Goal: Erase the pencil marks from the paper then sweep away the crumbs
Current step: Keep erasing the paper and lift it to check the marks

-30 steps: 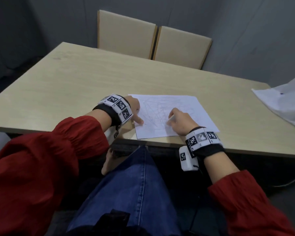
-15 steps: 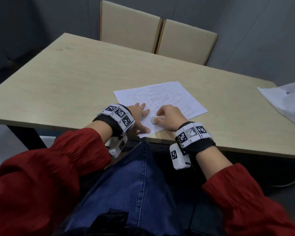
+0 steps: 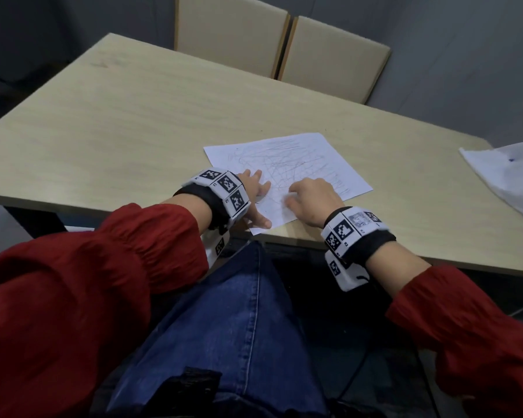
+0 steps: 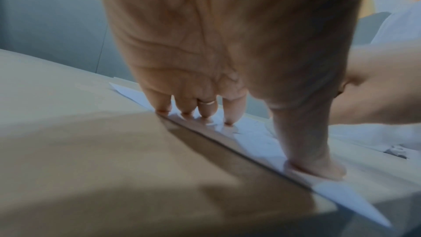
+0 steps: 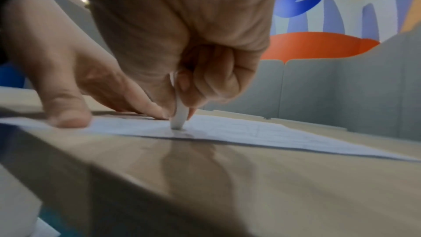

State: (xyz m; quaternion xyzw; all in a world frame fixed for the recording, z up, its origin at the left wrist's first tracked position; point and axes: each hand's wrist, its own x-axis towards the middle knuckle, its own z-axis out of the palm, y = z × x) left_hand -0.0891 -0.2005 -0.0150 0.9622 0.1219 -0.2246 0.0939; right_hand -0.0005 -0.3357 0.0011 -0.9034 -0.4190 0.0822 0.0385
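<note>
Overhead, from the head view, I see the paper (image 3: 287, 176) lying at a slant at the near edge of the wooden surface (image 3: 133, 116), its grey pencil marks (image 3: 287, 162) scribbled across most of the sheet. My left hand (image 3: 254, 194) lies flat on the paper's near left side, fingers spread and straight. My right hand (image 3: 311, 200) sits just to the right of it on the near part of the sheet, fingers curled; what it holds is hidden from here. Two beige chairs (image 3: 278, 46) stand at the far side, and a white cloth (image 3: 507, 173) lies at the right edge.

Next, the left wrist view: the left hand's fingertips (image 4: 206, 114) press down on the paper along its left edge, and the thumb (image 4: 318, 167) pins the near corner. That grip is spread wide and holds nothing.

Last, the right wrist view: the right hand's grip is closed around a white eraser (image 5: 180, 114), pinched between thumb and curled fingers. The eraser stands nearly upright with its lower end touching the paper close to the near edge. The left hand's thumb (image 5: 68, 116) rests on the sheet to the left.
</note>
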